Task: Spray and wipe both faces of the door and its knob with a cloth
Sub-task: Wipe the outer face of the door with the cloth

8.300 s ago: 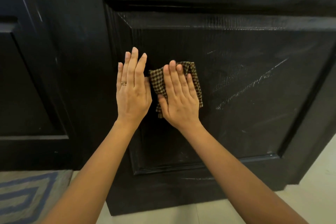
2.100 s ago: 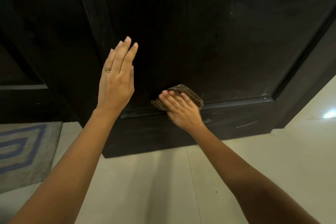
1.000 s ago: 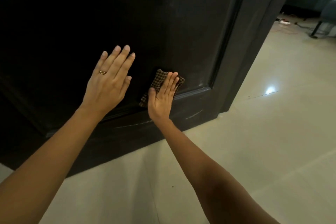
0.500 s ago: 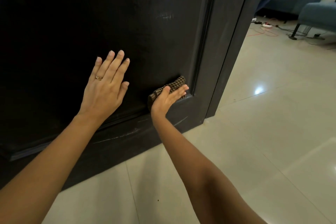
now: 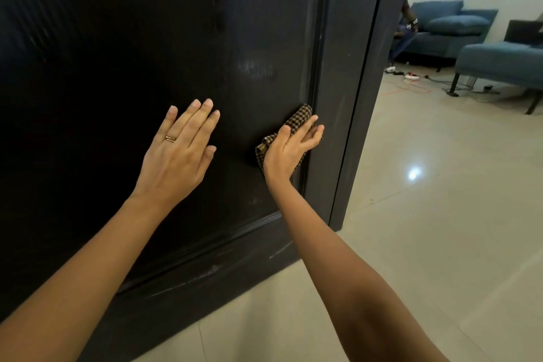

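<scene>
I have the cloth (image 5: 300, 115) pinned to the door (image 5: 102, 67) under my right hand (image 5: 289, 148), at centre-right of the frame, hard against the raised moulding on the right side of the lower panel. That hand is mostly spread, fingers long with only the tips bent a little, pressing the cloth flat to the wood; I would not call it a pinch. My left hand (image 5: 179, 153), just left of centre, lies flat on the panel with fingers straight and together, holding nothing and, I judge, steadying the door.

The step in hand, as I read it, is wiping this face of the door, low down and near its free edge. Pale streaks show on the bottom rail at the lower middle of the frame, so that strip looks unfinished. The knob and the spray bottle are both out of view.

Next I would run the cloth along the moulding groove and down over the bottom rail. That calls for firm, even pressure and a folded edge pushed into the recess, with the left hand bracing so the door does not swing towards the open room at the right.
</scene>
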